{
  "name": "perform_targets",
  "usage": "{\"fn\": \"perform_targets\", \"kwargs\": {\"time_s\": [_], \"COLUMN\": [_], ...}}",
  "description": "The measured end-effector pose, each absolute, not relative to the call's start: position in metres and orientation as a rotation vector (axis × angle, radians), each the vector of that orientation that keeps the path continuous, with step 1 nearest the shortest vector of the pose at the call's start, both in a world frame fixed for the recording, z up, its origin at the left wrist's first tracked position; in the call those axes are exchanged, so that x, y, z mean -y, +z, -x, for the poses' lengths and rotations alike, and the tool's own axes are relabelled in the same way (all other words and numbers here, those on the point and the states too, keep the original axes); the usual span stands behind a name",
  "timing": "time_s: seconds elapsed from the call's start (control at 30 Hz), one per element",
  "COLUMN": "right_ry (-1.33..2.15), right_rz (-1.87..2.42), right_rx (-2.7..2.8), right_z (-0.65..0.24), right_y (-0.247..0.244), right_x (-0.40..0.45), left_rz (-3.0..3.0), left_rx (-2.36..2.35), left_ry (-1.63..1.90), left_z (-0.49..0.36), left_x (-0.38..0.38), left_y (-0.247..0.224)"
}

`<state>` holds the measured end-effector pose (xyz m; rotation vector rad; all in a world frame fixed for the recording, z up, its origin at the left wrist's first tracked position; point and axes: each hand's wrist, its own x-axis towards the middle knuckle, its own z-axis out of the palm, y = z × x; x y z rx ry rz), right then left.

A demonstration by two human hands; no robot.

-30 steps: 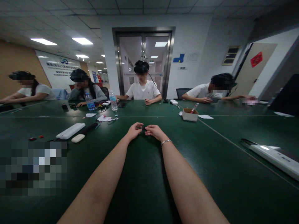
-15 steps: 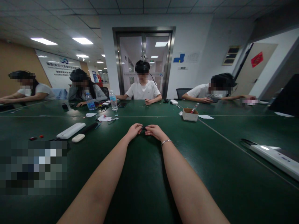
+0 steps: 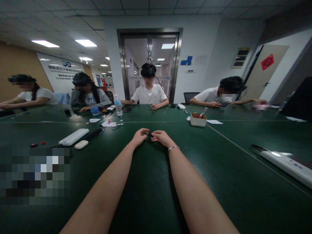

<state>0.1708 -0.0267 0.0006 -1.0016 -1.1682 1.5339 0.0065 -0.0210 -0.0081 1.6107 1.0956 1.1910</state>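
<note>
Both my arms stretch forward over the dark green table (image 3: pixel 151 182). Between my fingertips is a small black object (image 3: pixel 149 134), too small and dark for me to tell its kind. My right hand (image 3: pixel 161 137) pinches its right end between thumb and fingers; a silver bangle (image 3: pixel 173 148) circles that wrist. At the object's left end, my left hand (image 3: pixel 139 136) holds it by the fingertips, with the index finger bent over it. The fingers cover much of the object.
Left of my arms lie a white elongated device (image 3: pixel 74 136), a white rounded case (image 3: pixel 81 144) and small red pieces. An open box (image 3: pixel 198 120) stands ahead to the right. Two bottles (image 3: pixel 118 105) stand farther off. Several people sit across the table. A white device (image 3: pixel 285 162) lies at right.
My left index finger has lifted slightly from the small black object. My right hand stays nearly where it was.
</note>
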Motion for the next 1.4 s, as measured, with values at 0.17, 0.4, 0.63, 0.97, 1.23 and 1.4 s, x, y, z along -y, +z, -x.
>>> {"fn": "perform_targets", "kwargs": {"time_s": [0.17, 0.4, 0.63, 0.97, 1.23, 1.4], "right_ry": [1.533, 1.531, 1.530, 1.514, 1.517, 1.523], "right_rz": [1.007, 0.995, 1.003, 1.020, 1.001, 0.998], "right_rx": [1.173, 1.177, 1.187, 1.168, 1.188, 1.199], "right_z": [-0.171, -0.172, -0.171, -0.170, -0.172, -0.172], "right_y": [0.001, 0.001, 0.003, 0.003, 0.002, 0.002], "right_x": [0.027, 0.027, 0.029, 0.029, 0.028, 0.028], "left_rz": [-1.414, -1.407, -1.496, -1.491, -1.381, -1.447], "left_rx": [-1.124, -1.152, -1.110, -1.114, -1.154, -1.090], "left_ry": [1.185, 1.134, 1.190, 1.246, 1.150, 1.191], "left_z": [-0.008, -0.010, -0.009, -0.009, -0.012, -0.009], "left_x": [0.015, 0.017, 0.023, 0.022, 0.020, 0.022], "left_y": [-0.010, -0.008, -0.006, -0.007, -0.005, -0.007]}}
